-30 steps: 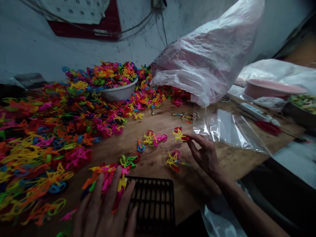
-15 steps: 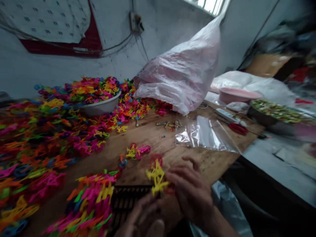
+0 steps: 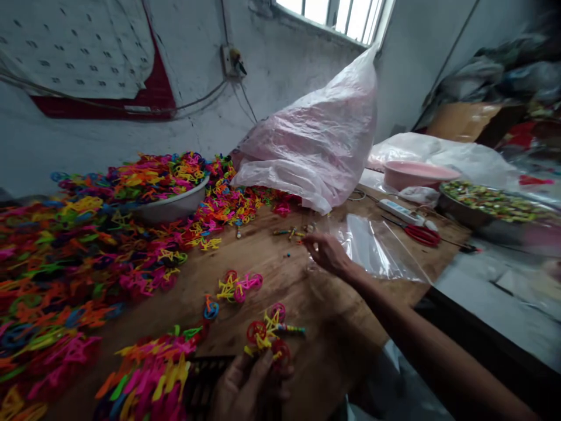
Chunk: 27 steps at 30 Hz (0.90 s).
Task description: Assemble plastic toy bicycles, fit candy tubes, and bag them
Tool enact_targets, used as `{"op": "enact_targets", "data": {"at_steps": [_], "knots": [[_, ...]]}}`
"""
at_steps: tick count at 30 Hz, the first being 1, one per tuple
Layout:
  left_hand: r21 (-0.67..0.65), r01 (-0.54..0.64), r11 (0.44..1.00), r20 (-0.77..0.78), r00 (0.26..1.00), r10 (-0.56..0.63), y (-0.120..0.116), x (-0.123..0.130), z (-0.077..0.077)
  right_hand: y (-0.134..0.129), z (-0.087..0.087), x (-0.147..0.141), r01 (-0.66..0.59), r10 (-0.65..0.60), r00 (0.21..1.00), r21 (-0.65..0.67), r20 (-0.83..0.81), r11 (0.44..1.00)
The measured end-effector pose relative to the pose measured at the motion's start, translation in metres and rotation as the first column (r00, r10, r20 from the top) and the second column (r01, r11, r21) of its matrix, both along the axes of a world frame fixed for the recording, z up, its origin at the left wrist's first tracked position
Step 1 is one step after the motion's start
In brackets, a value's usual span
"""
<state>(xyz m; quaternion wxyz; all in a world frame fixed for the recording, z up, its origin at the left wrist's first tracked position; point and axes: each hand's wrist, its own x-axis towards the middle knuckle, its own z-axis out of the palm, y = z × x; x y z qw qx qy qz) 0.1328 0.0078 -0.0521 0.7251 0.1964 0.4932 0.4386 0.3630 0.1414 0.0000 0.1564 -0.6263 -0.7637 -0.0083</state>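
Observation:
My left hand (image 3: 248, 383), low in the middle, closes on a toy bicycle (image 3: 258, 334) with a yellow plastic frame and red wheels. Against it are a pink-red wheel and a short striped stick (image 3: 291, 330); how they join is unclear. My right hand (image 3: 328, 252) reaches out over the table, fingers bent and pinched at several small striped sticks (image 3: 291, 233) and an orange bit; anything between the fingertips is too small to make out. Ahead of my left hand lies another toy bicycle (image 3: 239, 286), yellow and pink, beside a small blue wheel piece (image 3: 211, 309).
Colourful plastic parts (image 3: 87, 251) heap the left side around a filled bowl (image 3: 175, 206). A black basket (image 3: 204, 374) sits by my left hand. Clear plastic bags (image 3: 377, 251), scissors (image 3: 421, 234) and a power strip (image 3: 400, 211) lie right. A big plastic sack (image 3: 315, 134) stands behind.
My right hand has left the toy beside my left hand and moved forward to the small sticks. My left hand holds the toy, and the striped stick now shows. The view has shifted slightly.

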Motion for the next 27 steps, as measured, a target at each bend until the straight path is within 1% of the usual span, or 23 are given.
{"op": "enact_targets", "data": {"at_steps": [2,4,7,9,10,12,13,14,15,16,17,18,19,20,21,22,23,24,27], "knots": [[-0.003,-0.018,1.000,0.014,1.000,0.018,0.004,0.000,0.004,0.043,-0.011,0.005,0.113,-0.115,0.993,0.036,0.036,0.993],[0.014,-0.033,0.999,0.023,0.999,0.033,0.005,0.000,0.008,0.072,-0.025,0.006,0.152,-0.154,0.986,0.044,0.062,0.987],[0.036,-0.046,0.998,0.025,0.999,0.045,0.005,-0.003,0.011,0.092,-0.043,0.006,0.148,-0.150,0.986,0.031,0.073,0.988],[0.029,-0.036,0.999,0.027,0.999,0.035,0.006,-0.005,0.013,0.094,-0.047,0.005,0.130,-0.132,0.989,0.041,0.062,0.991],[0.028,-0.030,0.999,0.034,0.999,0.029,0.005,-0.007,0.013,0.092,-0.046,0.004,0.122,-0.124,0.991,0.063,0.044,0.991],[0.034,-0.024,0.999,0.055,0.998,0.022,0.004,-0.010,0.014,0.077,-0.038,-0.002,0.113,-0.111,0.994,0.134,-0.025,0.985],[0.041,-0.024,0.999,0.068,0.997,0.021,0.003,-0.011,0.014,0.063,-0.033,-0.007,0.114,-0.105,0.993,0.178,-0.056,0.978],[0.050,-0.026,0.998,0.081,0.996,0.022,0.001,-0.011,0.015,0.044,-0.027,-0.014,0.099,-0.078,0.991,0.202,-0.110,0.974],[0.059,-0.026,0.998,0.092,0.996,0.020,-0.001,-0.012,0.015,0.022,-0.023,-0.021,0.074,-0.043,0.986,0.197,-0.159,0.978],[0.069,-0.018,0.997,0.102,0.995,0.011,-0.003,-0.011,0.016,-0.002,-0.019,-0.029,0.020,0.017,0.977,0.173,-0.211,0.985],[0.079,-0.004,0.997,0.111,0.994,-0.005,-0.006,-0.011,0.016,-0.028,-0.018,-0.037,-0.132,0.145,0.899,0.060,-0.414,0.989],[0.088,0.020,0.996,0.117,0.993,-0.030,-0.009,-0.011,0.017,-0.053,-0.018,-0.044,-0.303,0.201,0.775,-0.073,-0.599,0.950],[0.095,0.050,0.994,0.120,0.991,-0.061,-0.013,-0.010,0.017,-0.075,-0.019,-0.050,-0.429,0.182,0.661,-0.168,-0.728,0.887],[0.100,0.085,0.991,0.119,0.988,-0.096,-0.016,-0.010,0.018,-0.094,-0.022,-0.055,-0.513,0.151,0.559,-0.198,-0.815,0.835],[0.103,0.117,0.988,0.114,0.985,-0.129,-0.019,-0.010,0.019,-0.108,-0.024,-0.057,-0.563,0.107,0.485,-0.217,-0.868,0.797],[0.102,0.147,0.984,0.110,0.981,-0.158,-0.023,-0.011,0.019,-0.119,-0.027,-0.058,-0.585,0.069,0.433,-0.222,-0.899,0.780],[0.099,0.169,0.981,0.107,0.978,-0.180,-0.025,-0.011,0.020,-0.127,-0.030,-0.058,-0.590,0.041,0.398,-0.222,-0.916,0.776],[0.097,0.184,0.978,0.107,0.975,-0.194,-0.028,-0.011,0.020,-0.131,-0.032,-0.057,-0.584,0.017,0.381,-0.226,-0.925,0.780],[0.107,0.214,0.971,0.129,0.965,-0.227,-0.032,-0.013,0.019,-0.137,-0.033,-0.053,-0.570,-0.008,0.382,-0.242,-0.924,0.785]]}}
